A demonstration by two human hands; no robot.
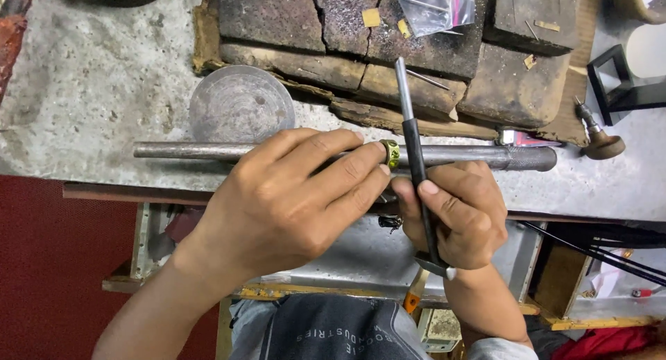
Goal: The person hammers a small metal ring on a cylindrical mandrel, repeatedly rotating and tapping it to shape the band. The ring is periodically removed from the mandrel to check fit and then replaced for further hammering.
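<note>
Left of your hands the bench lies bare up to the round metal disc. Ahead, the cracked charcoal blocks wall off the far side. To your right, a wooden-handled tool and black stand crowd the way.

bare forearms, grey printed top, short nails

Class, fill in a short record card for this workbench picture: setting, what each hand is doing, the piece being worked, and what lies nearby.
Setting: grey stone-topped workbench, seen from above
Left hand: grips a tapered steel mandrel lying across the bench
Workpiece: yellow-metal ring on the mandrel
Right hand: holds a slim dark-handled tool upright beside the ring
Nearby: round metal block, cracked charred bricks, clear plastic bag, wooden-handled tool
</note>
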